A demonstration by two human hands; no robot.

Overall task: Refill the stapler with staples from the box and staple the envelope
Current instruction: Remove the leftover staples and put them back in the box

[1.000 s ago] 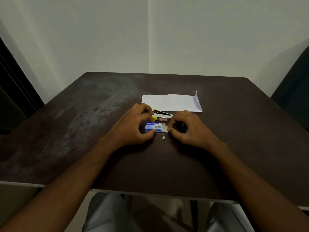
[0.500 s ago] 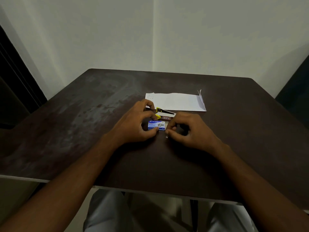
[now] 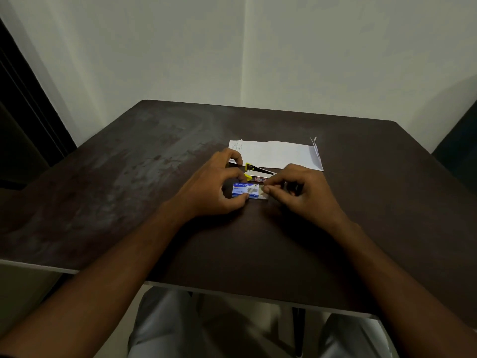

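Two hands meet over our dark brown table (image 3: 361, 202): left hand (image 3: 214, 187) pinches the small blue cardboard staple box (image 3: 244, 190), right hand (image 3: 302, 192) pinches its pale inner tray; yellow-black stapler (image 3: 258, 170) lies open just behind, white paper envelope (image 3: 276, 153) beyond

**Dark table, small cluster at its middle**

The dark brown table (image 3: 361, 228) has a worn, pale-smudged patch toward its left edge. A white envelope (image 3: 276, 153) lies flat past the middle, toward the far edge. Just nearer lies the yellow-and-black stapler (image 3: 258, 171). The blue staple box (image 3: 244, 190) rests nearest the near edge of the three.
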